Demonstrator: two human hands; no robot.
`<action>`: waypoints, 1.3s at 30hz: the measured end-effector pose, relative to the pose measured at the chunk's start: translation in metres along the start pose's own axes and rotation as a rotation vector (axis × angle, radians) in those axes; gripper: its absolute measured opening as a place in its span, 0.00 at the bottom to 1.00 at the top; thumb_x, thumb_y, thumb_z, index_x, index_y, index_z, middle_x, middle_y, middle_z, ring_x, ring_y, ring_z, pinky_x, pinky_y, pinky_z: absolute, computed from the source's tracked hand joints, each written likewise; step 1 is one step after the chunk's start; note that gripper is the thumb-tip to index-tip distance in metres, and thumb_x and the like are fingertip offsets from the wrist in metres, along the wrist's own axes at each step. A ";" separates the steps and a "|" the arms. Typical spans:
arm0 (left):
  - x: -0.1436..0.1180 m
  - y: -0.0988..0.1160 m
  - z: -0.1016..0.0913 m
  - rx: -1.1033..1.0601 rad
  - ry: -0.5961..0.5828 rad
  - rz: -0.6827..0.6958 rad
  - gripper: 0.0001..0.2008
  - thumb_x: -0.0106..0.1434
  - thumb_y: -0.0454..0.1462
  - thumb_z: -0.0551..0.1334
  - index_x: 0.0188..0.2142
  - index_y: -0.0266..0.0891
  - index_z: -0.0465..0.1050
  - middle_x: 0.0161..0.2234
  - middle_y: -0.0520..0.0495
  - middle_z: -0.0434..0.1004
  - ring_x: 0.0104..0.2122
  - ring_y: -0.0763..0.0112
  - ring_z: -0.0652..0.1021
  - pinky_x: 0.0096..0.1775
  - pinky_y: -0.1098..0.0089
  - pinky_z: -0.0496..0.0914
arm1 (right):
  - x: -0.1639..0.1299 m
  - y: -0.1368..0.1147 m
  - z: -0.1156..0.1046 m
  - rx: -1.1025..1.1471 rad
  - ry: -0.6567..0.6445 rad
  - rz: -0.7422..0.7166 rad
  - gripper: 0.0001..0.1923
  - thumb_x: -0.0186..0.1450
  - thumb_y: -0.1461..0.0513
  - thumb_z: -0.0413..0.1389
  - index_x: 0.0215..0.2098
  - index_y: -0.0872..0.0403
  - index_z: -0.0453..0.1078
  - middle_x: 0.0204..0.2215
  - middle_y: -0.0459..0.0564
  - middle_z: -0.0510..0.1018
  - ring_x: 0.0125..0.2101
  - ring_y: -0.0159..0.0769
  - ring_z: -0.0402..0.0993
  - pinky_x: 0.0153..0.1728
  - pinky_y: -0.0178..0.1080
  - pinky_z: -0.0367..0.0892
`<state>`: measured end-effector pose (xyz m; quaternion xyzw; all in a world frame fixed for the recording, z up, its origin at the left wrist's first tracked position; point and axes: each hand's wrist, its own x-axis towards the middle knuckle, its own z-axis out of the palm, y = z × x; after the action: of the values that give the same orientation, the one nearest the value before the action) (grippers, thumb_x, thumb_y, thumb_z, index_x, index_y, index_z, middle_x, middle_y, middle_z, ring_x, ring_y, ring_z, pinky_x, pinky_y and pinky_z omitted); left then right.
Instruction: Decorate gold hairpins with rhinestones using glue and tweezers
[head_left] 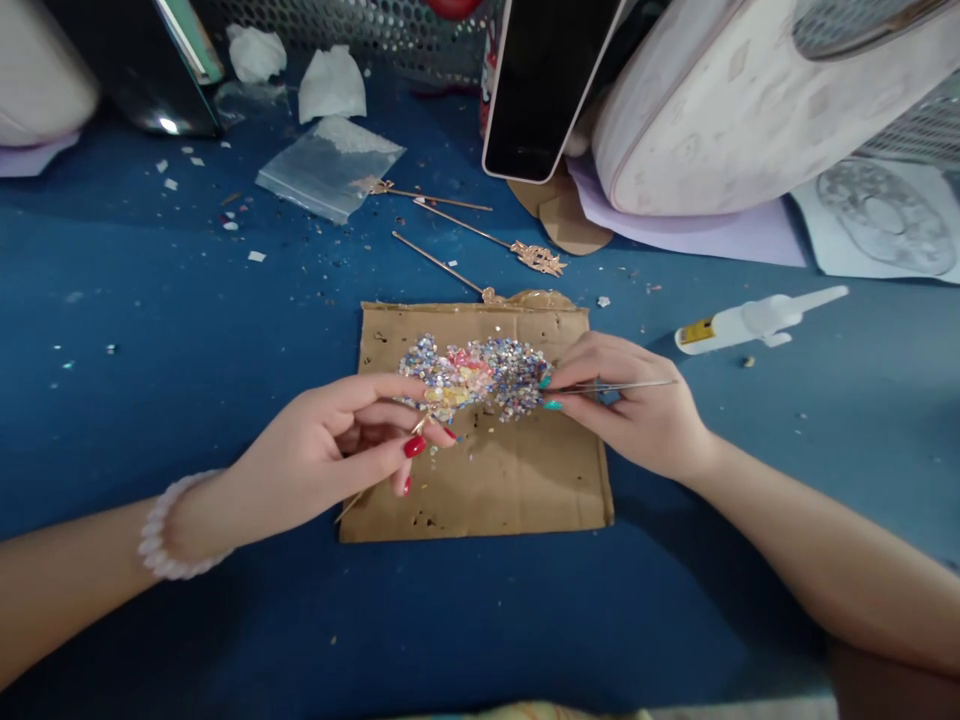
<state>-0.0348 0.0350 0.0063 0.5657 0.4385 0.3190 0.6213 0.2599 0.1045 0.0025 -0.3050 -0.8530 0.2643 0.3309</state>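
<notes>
My left hand, with red nails and a pale bead bracelet, pinches a gold-coloured hairpin over the cardboard. The pin's thin stem sticks out below that hand; part of it is hidden by the fingers. In my right hand, with teal nails, are metal tweezers, their tips at the edge of a pile of small shiny rhinestones. The stones are blue, silver, pink and yellow, and lie on a square of brown cardboard.
Several gold hairpins lie beyond the cardboard, near a zip bag. A white glue bottle lies at the right. At the back stand a phone and a large pale rounded object. Scraps dot the blue table.
</notes>
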 end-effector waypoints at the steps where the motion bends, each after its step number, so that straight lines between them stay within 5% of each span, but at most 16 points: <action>1: 0.000 0.000 0.000 0.007 -0.001 0.000 0.15 0.66 0.30 0.62 0.51 0.42 0.68 0.44 0.46 0.85 0.24 0.77 0.82 0.28 0.81 0.77 | 0.001 0.001 0.001 -0.015 -0.002 -0.039 0.02 0.65 0.66 0.61 0.34 0.53 0.75 0.33 0.50 0.82 0.35 0.34 0.79 0.37 0.38 0.75; 13: -0.002 0.001 0.000 0.039 0.024 -0.010 0.14 0.66 0.32 0.63 0.50 0.41 0.69 0.38 0.46 0.85 0.22 0.76 0.80 0.23 0.80 0.75 | 0.001 0.004 0.002 -0.092 -0.003 -0.107 0.06 0.66 0.69 0.57 0.35 0.53 0.73 0.31 0.49 0.82 0.36 0.38 0.80 0.39 0.44 0.76; 20: -0.003 0.002 -0.001 0.045 0.019 -0.013 0.13 0.66 0.32 0.63 0.50 0.42 0.68 0.38 0.47 0.85 0.23 0.76 0.81 0.24 0.81 0.75 | 0.005 0.004 0.001 -0.092 -0.098 -0.306 0.04 0.67 0.68 0.57 0.35 0.55 0.71 0.29 0.49 0.81 0.33 0.36 0.80 0.38 0.44 0.76; 39: -0.004 0.000 0.001 0.092 0.014 -0.060 0.13 0.67 0.36 0.62 0.50 0.42 0.67 0.41 0.47 0.85 0.25 0.77 0.82 0.31 0.78 0.78 | 0.003 0.009 0.003 -0.120 -0.034 -0.277 0.05 0.66 0.69 0.58 0.36 0.53 0.70 0.30 0.48 0.81 0.34 0.37 0.80 0.38 0.44 0.75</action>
<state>-0.0357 0.0313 0.0070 0.5777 0.4739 0.2838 0.6010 0.2589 0.1115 -0.0040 -0.1988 -0.9067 0.1700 0.3309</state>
